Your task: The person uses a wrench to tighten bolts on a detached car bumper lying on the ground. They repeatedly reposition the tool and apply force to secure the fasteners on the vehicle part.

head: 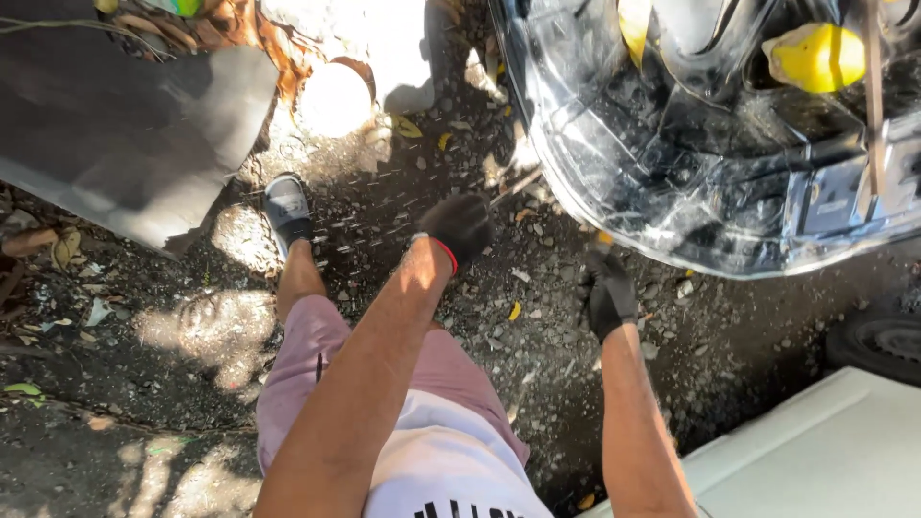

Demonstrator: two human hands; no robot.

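Bumper cover (729, 163), one glossy black shell, lies on the gravel ahead at upper right, its hollow side up so the inner ribs face the person; two gloved hands work its near edge. Right hand (608, 293) grips a small orange-tipped tool (602, 240) at the rim, left hand (459, 226) hovers curled, holding nothing I can see

Both gloves (460, 225) (608, 293) were black, the left one cuffed in red. The shorts (321, 336) were dusty pink, the shirt (451, 470) white, the far-right car panel (729, 173) glossy black.
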